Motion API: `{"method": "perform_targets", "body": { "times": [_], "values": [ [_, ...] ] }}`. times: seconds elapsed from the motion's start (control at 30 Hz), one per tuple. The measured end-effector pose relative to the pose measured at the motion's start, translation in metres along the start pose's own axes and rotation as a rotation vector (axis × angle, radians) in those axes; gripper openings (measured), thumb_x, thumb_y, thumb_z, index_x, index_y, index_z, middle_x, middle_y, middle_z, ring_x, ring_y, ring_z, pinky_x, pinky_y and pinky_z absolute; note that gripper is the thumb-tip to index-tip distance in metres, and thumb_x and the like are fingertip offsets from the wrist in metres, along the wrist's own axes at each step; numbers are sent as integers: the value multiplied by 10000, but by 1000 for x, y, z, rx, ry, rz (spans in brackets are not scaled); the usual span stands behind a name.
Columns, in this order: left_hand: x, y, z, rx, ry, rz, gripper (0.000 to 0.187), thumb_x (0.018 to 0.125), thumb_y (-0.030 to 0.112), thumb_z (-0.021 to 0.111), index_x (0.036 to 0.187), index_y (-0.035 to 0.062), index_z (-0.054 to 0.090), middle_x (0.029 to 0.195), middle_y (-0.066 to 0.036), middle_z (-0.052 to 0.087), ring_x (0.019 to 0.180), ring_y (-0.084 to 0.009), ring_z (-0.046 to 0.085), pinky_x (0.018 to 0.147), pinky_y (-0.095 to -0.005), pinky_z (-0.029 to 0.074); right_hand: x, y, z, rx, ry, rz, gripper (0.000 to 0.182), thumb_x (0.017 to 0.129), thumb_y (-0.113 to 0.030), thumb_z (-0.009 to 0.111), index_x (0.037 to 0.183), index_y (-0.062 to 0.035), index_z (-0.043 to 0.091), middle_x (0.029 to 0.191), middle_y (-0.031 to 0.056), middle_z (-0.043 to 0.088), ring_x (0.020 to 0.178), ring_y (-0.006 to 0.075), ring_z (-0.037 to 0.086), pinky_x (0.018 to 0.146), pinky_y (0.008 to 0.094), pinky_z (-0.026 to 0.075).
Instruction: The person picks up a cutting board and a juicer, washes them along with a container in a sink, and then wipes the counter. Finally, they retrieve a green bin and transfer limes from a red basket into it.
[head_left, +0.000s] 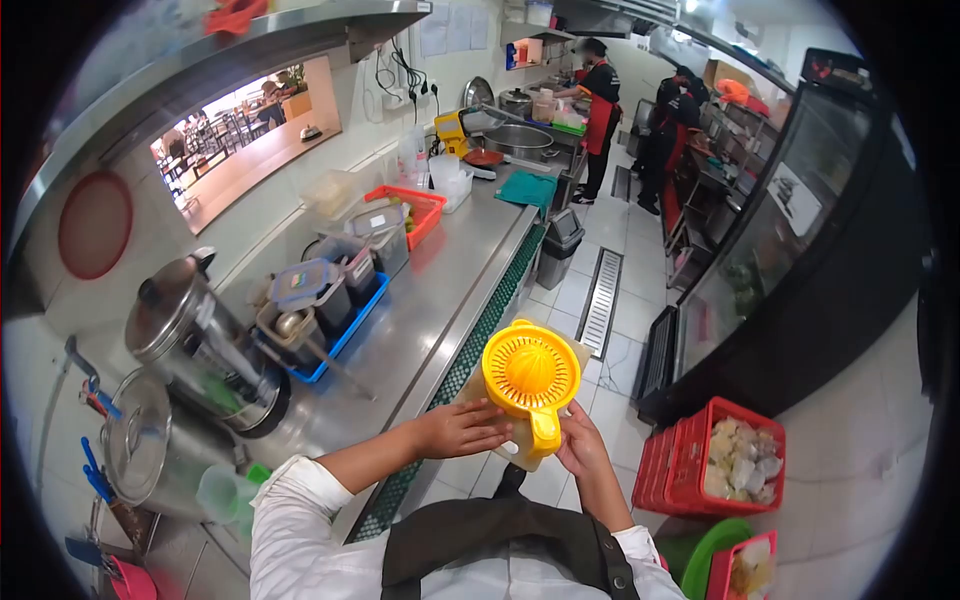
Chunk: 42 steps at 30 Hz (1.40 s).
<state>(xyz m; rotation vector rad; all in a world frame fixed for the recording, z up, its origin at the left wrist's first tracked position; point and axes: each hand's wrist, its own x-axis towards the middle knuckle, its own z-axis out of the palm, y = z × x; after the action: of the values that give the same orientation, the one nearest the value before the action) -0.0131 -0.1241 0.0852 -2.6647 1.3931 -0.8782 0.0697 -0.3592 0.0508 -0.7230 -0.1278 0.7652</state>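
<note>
In front of my body is a yellow citrus juicer [530, 368] with a ribbed cone, a ring of slots and a handle pointing toward me. It rests on a thin beige board [524, 440] that looks like a cutting board, with its lower corner showing beside the handle. The fingers of my left hand [465, 430] lie stretched out flat over the left side of the board, close to the juicer. My right hand [580, 442] closes around the board's right edge by the juicer handle, with some fingers hidden underneath.
A steel counter [410, 290] runs along the left, bearing a blue tray [350, 325] of containers, an orange basket [425, 212] and a steel urn [205, 340]. Red crates [670, 470] and a dark fridge [770, 230] stand right. Co-workers [600, 110] work farther back.
</note>
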Motion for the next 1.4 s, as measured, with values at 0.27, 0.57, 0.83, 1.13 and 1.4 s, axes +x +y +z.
{"method": "perform_targets", "body": {
  "times": [0.27, 0.57, 0.83, 1.13, 1.4],
  "values": [
    [60, -148, 123, -20, 108, -858, 490, 716, -27, 492, 1187, 105, 462, 1262, -90, 417, 1178, -236, 386, 990, -514, 189, 257, -107, -84, -123, -3, 183, 525, 759, 47, 447, 1229, -109, 273, 1027, 84, 503, 905, 207, 546, 760, 431, 471],
    [44, -254, 229, -152, 298, -1419, 422, 705, 21, 534, 1124, 70, 519, 1226, -131, 445, 958, -291, 547, 890, -359, 399, 616, -102, -165, -250, -65, 367, 586, 750, 94, 434, 1238, -177, 255, 1066, 116, 472, 923, 249, 534, 750, 478, 459],
    [65, -402, 258, -77, 254, -1506, 452, 648, -75, 457, 1070, 56, 549, 1212, -181, 436, 954, -327, 534, 880, -401, 407, 798, -91, -152, -95, 63, 529, 535, 768, 121, 412, 1192, -154, 234, 1125, 109, 448, 988, 299, 520, 769, 552, 442],
    [107, -433, 259, 19, 250, -1847, 460, 613, -129, 497, 1025, 64, 559, 1171, -150, 483, 954, -312, 538, 884, -404, 407, 916, -195, -227, -1781, -186, -189, 358, 662, -275, 657, 914, -28, 598, 830, 122, 625, 726, 226, 600, 657, 315, 476],
    [150, -406, 280, 116, 433, -2009, 460, 652, -89, 510, 1067, 108, 541, 1175, -86, 496, 940, -301, 541, 878, -382, 417, 945, -280, -283, -2147, -371, -402, 190, 762, -89, 429, 833, 13, 573, 806, 184, 581, 767, 335, 558, 688, 402, 441]
  ]
}}
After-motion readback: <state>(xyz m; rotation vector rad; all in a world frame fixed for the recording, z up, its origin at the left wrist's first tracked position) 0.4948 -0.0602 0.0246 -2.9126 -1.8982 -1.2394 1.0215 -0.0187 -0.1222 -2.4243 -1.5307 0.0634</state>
